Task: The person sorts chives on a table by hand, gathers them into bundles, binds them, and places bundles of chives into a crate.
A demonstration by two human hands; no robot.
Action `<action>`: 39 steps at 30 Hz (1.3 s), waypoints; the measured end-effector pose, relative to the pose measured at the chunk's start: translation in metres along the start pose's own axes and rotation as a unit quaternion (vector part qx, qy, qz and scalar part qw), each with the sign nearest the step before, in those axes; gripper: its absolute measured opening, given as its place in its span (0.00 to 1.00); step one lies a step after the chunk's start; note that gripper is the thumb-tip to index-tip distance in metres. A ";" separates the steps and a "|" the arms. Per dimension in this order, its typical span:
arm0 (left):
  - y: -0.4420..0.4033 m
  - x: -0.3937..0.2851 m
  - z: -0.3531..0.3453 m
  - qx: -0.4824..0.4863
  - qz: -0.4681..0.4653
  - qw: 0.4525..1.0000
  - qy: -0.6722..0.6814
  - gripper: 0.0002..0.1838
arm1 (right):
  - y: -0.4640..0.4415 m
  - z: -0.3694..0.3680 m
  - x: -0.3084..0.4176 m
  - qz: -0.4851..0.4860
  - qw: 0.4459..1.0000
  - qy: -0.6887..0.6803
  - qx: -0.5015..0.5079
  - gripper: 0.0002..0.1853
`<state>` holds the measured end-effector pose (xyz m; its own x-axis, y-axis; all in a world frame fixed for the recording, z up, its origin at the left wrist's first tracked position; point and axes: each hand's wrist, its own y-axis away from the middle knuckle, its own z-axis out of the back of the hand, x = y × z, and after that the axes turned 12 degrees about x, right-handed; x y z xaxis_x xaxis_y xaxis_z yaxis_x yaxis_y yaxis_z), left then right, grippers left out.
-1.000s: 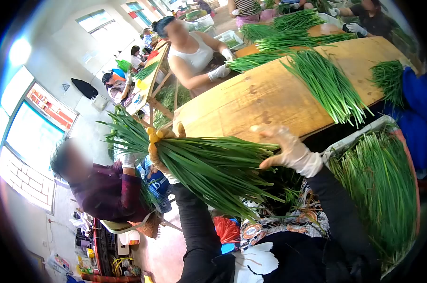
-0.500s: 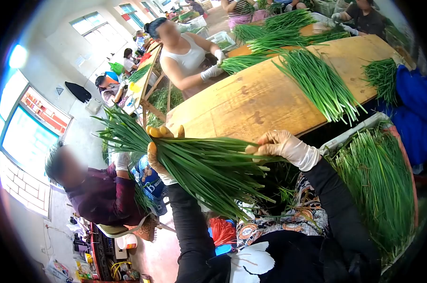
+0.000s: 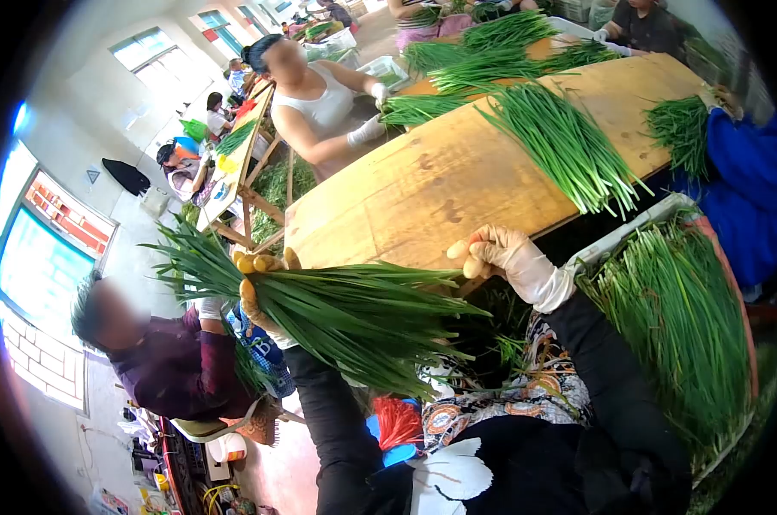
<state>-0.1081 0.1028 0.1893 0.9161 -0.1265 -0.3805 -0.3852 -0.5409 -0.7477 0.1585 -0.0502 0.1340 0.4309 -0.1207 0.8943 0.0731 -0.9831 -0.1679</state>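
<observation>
Before the long yellow-brown wooden bench (image 3: 423,206), a fanned bundle of green leaves (image 3: 354,305) is grasped by the white-gloved left hand (image 3: 253,300). The white-gloved right hand (image 3: 515,260), fingers spread a second ago, now pinches near the leaf ends, suggesting finer picking; any leaf held is indistinguishable.

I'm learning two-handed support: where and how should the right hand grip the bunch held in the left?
Probably midway along the longer section of the bunch, the right hand coming from its own side, across the stalks: the left hand clasps nearer the other end, and this section fans wider toward its tips.
</observation>
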 end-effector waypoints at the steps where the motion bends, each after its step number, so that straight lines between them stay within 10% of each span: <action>1: 0.000 -0.002 0.001 0.021 0.002 1.000 -0.006 0.19 | 0.001 0.002 0.000 0.000 1.000 0.000 -0.002 0.08; 5: 0.004 -0.006 0.007 0.043 -0.016 0.999 0.018 0.19 | 0.002 0.007 -0.016 -0.006 1.000 -0.012 0.018 0.12; 9: 0.007 -0.006 0.005 0.055 -0.060 0.996 0.034 0.19 | 0.003 0.004 -0.035 0.172 0.852 0.490 0.063 0.15; 13: 0.012 -0.011 0.008 0.073 -0.062 0.995 0.032 0.19 | 0.011 0.005 -0.048 0.072 0.965 0.235 0.087 0.07; 19: 0.031 -0.008 0.021 0.005 -0.048 0.999 0.012 0.20 | 0.018 0.006 -0.045 -0.036 0.992 0.115 0.033 0.09; 39: 0.050 -0.001 0.024 -0.145 -0.086 0.985 -0.027 0.20 | 0.025 -0.002 -0.058 0.176 0.962 -0.176 -0.116 0.07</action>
<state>-0.1309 0.0959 0.1399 0.9547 0.0289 -0.2960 -0.1691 -0.7661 -0.6201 0.1334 -0.0680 0.0789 0.6729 -0.4372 0.5967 -0.3177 -0.8993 -0.3006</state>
